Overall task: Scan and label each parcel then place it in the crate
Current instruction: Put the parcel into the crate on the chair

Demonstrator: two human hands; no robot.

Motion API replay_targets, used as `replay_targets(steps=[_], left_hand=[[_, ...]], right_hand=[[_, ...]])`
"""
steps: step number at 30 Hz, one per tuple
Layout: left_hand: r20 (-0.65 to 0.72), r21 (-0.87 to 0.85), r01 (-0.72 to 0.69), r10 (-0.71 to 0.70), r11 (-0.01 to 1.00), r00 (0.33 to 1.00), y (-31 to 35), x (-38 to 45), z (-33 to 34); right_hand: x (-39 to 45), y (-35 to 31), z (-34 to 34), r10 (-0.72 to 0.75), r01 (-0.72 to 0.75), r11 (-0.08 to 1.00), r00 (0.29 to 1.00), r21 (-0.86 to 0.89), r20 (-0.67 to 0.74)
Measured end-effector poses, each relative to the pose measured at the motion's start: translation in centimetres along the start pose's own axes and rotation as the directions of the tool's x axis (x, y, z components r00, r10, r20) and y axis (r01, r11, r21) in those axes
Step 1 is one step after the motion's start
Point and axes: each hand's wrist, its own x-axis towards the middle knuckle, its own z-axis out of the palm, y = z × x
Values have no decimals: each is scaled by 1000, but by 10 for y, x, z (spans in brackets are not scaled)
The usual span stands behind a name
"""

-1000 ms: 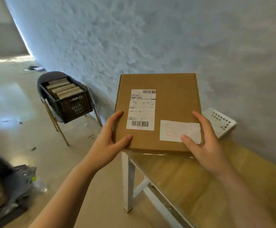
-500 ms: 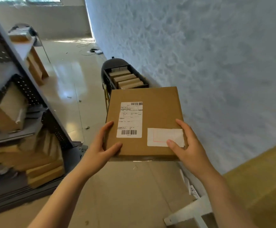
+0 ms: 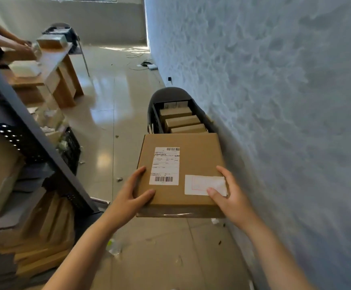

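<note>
I hold a flat brown cardboard parcel (image 3: 197,160) level in front of me with both hands. It carries a white barcode shipping label (image 3: 164,165) and a smaller white sticker (image 3: 199,184). My left hand (image 3: 130,197) grips its near left corner, thumb on top. My right hand (image 3: 231,197) grips the near right corner, with the thumb lying on the small sticker. Just beyond the parcel stands the black crate (image 3: 155,120) on a dark chair, with three brown parcels (image 3: 181,121) upright inside it.
A pale textured wall (image 3: 275,101) runs along the right. On the left is a dark metal shelf rack (image 3: 24,114) stacked with cardboard. Further back, another person's arms (image 3: 7,41) work at a wooden table (image 3: 51,68). Scraps and cables litter the glossy floor.
The view has swung left from the wooden table toward the crate. The parcel, still held in both hands, has come closer to the crate and now hides its near end.
</note>
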Motion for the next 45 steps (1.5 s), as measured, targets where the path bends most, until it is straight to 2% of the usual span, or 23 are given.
replay_targets(steps=[8,13,19,24,30,32,34,36,38,41,43,45], left_hand=[[-73,55,29,-25,998,997,4,169,-23],[-46,62,14,-11,998,999,9,288,-47],[33,123,59,-64,991,997,14,424,-77],[61,41,111,-114,993,992,19,515,-81],[86,-11,131,-130,991,988,30,614,-75],[48,-20,141,-139,990,989,17,652,-76],[-20,62,201,-200,978,980,-3,692,-76],[-56,236,258,-252,937,966,-22,730,-72],[-52,444,281,-288,851,956,-41,764,-64],[-16,749,244,-351,616,936,-75,801,-55],[-7,861,206,-394,465,919,-97,811,-50],[9,918,155,-409,366,913,-114,809,-44]], right_hand=[[174,5,-1,20,-18,999,999,-28,43],[289,7,2,48,-47,998,998,-46,30],[421,0,5,134,-132,990,990,-43,36],[512,14,-1,215,-216,976,975,-24,-50],[621,45,-19,309,-309,951,951,-9,-31],[655,56,-26,327,-327,944,945,-31,-19],[686,67,-34,327,-326,944,945,-53,-5],[712,75,-42,332,-329,941,943,-82,34],[736,80,-47,335,-322,936,939,-139,81],[765,87,-54,335,-304,930,933,-208,134],[779,90,-58,337,-294,927,926,-235,170],[791,90,-61,339,-291,926,922,-241,188]])
